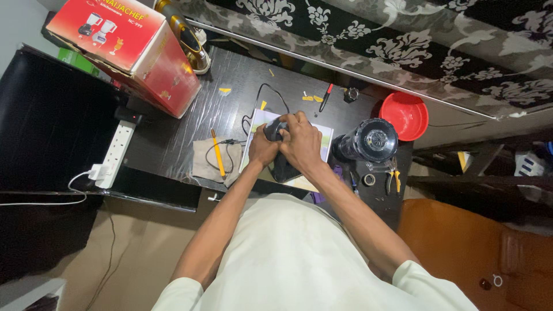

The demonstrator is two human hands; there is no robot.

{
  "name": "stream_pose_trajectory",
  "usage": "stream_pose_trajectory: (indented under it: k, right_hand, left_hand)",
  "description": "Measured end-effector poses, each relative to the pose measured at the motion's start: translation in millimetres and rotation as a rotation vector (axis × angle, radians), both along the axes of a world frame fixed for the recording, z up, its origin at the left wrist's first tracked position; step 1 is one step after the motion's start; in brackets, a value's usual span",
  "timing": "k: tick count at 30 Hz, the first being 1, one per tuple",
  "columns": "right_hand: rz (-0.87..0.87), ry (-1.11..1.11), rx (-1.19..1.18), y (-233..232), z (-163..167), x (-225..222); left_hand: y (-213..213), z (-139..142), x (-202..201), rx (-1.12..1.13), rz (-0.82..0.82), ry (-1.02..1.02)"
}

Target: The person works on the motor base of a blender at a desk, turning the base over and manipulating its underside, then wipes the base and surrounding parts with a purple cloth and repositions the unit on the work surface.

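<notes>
Both of my hands are clasped around a small dark appliance part (275, 131) over a white sheet (322, 138) on the dark desk (173, 138). My left hand (262, 148) grips its near side. My right hand (300, 141) wraps over its top and right side. Most of the part is hidden under my fingers. A black cord (265, 92) loops from it across the desk. A dark blender base (368, 140) stands just right of my hands.
A red appliance box (129, 49) lies at the back left. A white power strip (117, 150) sits on the left edge. A yellow pencil (218, 152) lies on a grey cloth (207, 161). Red bowl (405, 114), pliers (393, 175) and a tape roll (368, 179) are at right.
</notes>
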State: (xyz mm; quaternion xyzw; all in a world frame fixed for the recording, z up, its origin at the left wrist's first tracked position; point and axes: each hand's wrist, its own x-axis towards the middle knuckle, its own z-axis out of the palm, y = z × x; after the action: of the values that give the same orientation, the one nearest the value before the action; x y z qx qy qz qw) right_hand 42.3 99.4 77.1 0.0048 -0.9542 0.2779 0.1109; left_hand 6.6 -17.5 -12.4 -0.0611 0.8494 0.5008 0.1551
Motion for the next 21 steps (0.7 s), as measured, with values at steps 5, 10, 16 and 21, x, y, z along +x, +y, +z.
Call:
stream_pose_trajectory:
  k: [5,10,16,21]
  right_hand:
    - [-0.053,0.009,0.02,1,0,0]
    - [0.044,-0.012,-0.038,6,13,0]
    - [0.049,-0.03,-0.029,2,19,3]
    - [-0.036,-0.003,-0.063,-3,12,7]
  left_hand:
    - [2,2,-2,-0.053,-0.011,-0.075]
    - [3,4,0,-0.021,0.004,-0.011]
    - [0,5,0,0.016,0.003,-0.067]
    - [0,-1,1,-0.014,-0.003,-0.01]
